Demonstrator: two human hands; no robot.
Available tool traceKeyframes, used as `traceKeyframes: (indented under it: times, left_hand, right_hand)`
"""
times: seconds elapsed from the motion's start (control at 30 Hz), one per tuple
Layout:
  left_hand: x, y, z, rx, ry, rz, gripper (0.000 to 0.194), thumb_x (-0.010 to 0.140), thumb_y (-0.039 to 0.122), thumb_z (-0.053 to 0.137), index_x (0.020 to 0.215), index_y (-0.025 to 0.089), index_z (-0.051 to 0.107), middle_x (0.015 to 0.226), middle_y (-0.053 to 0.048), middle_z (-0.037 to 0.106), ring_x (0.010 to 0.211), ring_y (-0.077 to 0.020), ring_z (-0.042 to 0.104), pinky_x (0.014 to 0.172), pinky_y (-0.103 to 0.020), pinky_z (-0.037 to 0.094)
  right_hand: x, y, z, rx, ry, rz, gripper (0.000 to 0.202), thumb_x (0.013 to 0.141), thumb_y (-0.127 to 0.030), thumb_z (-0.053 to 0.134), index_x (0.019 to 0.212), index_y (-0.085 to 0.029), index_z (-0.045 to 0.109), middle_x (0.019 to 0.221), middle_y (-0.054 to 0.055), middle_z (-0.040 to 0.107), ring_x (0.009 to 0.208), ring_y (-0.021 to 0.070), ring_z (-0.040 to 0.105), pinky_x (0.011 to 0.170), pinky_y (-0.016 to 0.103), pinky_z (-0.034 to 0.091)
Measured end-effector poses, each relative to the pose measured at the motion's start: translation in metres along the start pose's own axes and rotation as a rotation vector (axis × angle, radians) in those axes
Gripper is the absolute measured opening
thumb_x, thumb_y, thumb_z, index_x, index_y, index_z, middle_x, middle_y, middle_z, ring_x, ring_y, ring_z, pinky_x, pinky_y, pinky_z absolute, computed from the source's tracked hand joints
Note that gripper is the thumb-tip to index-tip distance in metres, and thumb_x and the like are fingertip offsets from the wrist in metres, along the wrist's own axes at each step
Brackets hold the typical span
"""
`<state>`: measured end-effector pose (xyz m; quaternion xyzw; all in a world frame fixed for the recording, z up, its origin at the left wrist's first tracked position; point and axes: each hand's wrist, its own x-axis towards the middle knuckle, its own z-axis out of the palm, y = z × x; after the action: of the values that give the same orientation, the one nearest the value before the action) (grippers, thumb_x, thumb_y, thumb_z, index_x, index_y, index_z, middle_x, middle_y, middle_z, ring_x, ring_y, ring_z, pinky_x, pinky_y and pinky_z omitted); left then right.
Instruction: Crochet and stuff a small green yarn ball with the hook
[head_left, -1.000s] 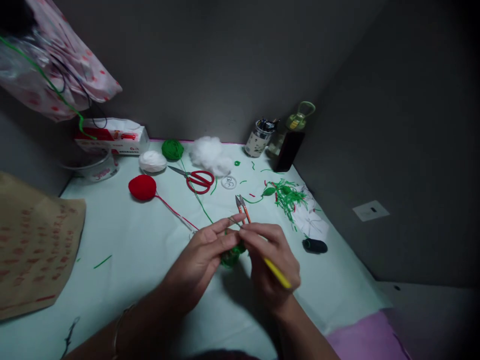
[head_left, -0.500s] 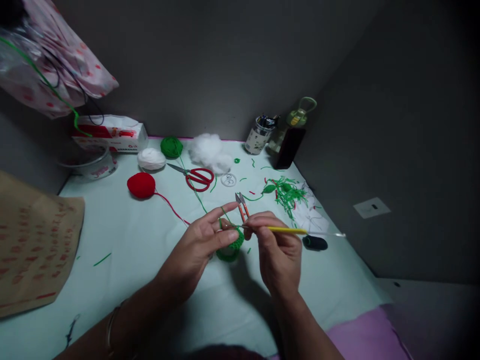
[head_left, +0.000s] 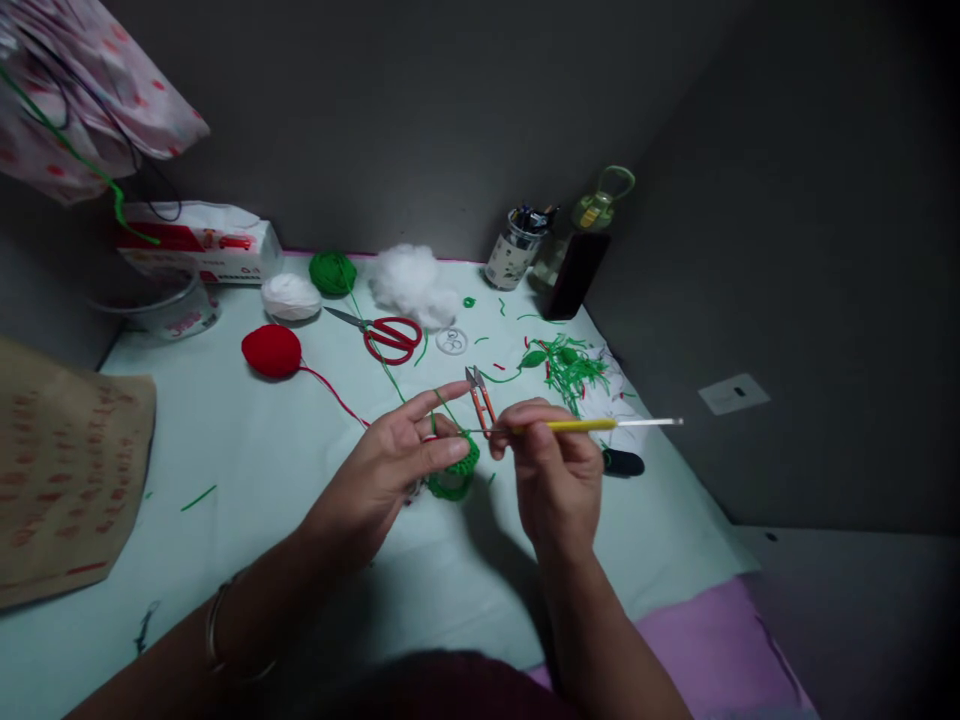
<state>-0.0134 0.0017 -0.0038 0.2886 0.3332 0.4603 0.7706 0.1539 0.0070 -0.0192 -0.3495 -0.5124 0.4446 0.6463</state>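
Observation:
My left hand pinches a green crochet piece between thumb and fingers, and green yarn runs over its raised index finger. That yarn leads back to a green yarn ball. In my right hand is a crochet hook with a yellow grip, its thin tip pointing left at the green piece. Just behind the fingers lie orange thread snips. A red yarn ball sits to the left, its strand running toward my left hand.
Red-handled scissors, a white yarn ball and white stuffing lie at the back. Green yarn scraps heap at the right, near a phone and a pen cup. A paper bag stands left.
The view has shifted slightly, so everything sits a little higher and further left. My right hand has drawn back slightly from the left, and the hook now lies more level.

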Motion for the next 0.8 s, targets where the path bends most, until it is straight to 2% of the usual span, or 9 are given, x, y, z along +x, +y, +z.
traceKeyframes:
  times: [0.1, 0.23, 0.37, 0.43, 0.6, 0.8]
  left_hand:
    - [0.001, 0.002, -0.003, 0.011, -0.031, -0.040, 0.056, 0.081, 0.023, 0.080, 0.136, 0.019, 0.067, 0.084, -0.003, 0.068, 0.071, -0.0148, 0.059, 0.068, -0.028, 0.045]
    - [0.000, 0.001, 0.002, 0.059, 0.009, 0.015, 0.057, 0.078, 0.024, 0.083, 0.134, 0.022, 0.068, 0.083, -0.003, 0.068, 0.076, -0.0177, 0.063, 0.072, -0.031, 0.047]
    - [-0.002, -0.003, 0.007, 0.158, 0.067, 0.068, 0.055, 0.078, 0.025, 0.083, 0.131, 0.024, 0.068, 0.090, -0.002, 0.070, 0.073, -0.0138, 0.059, 0.067, -0.027, 0.045]
    - [-0.003, -0.003, 0.007, 0.217, 0.060, 0.074, 0.054, 0.081, 0.027, 0.081, 0.133, 0.024, 0.067, 0.095, -0.003, 0.072, 0.074, -0.0138, 0.058, 0.067, -0.027, 0.044]
    - [-0.003, 0.002, 0.005, 0.298, 0.028, 0.097, 0.051, 0.085, 0.028, 0.077, 0.135, 0.023, 0.064, 0.096, -0.003, 0.068, 0.085, -0.0165, 0.062, 0.064, -0.026, 0.043]
    - [-0.003, 0.004, 0.005, 0.348, 0.081, 0.120, 0.051, 0.082, 0.021, 0.078, 0.132, 0.024, 0.066, 0.087, 0.002, 0.059, 0.071, -0.0102, 0.052, 0.063, -0.024, 0.043]
  right_hand:
    - [0.006, -0.006, -0.003, 0.080, 0.023, 0.047, 0.015, 0.093, -0.031, 0.067, 0.087, -0.021, 0.077, 0.077, 0.002, 0.065, 0.063, 0.0125, 0.060, 0.055, 0.026, 0.051]
    - [0.004, -0.004, 0.000, 0.091, -0.053, 0.122, 0.016, 0.093, -0.035, 0.068, 0.090, -0.022, 0.077, 0.076, 0.002, 0.067, 0.062, 0.0129, 0.061, 0.054, 0.026, 0.052]
    - [-0.003, 0.001, 0.002, -0.136, -0.092, -0.013, 0.012, 0.093, -0.031, 0.069, 0.095, -0.026, 0.080, 0.090, 0.004, 0.075, 0.088, 0.0196, 0.068, 0.081, 0.037, 0.057]
    - [-0.004, 0.002, 0.001, -0.158, -0.080, -0.060, 0.013, 0.094, -0.026, 0.068, 0.097, -0.028, 0.080, 0.093, 0.003, 0.076, 0.095, 0.0196, 0.067, 0.086, 0.037, 0.055]
    - [-0.001, -0.001, -0.002, 0.042, -0.017, 0.112, 0.012, 0.095, -0.027, 0.068, 0.095, -0.027, 0.080, 0.090, 0.001, 0.074, 0.075, 0.0125, 0.066, 0.068, 0.026, 0.054]
    - [0.003, -0.009, 0.003, 0.157, -0.019, 0.178, 0.018, 0.096, -0.033, 0.065, 0.087, -0.022, 0.076, 0.079, 0.002, 0.072, 0.066, 0.0127, 0.064, 0.062, 0.025, 0.053]
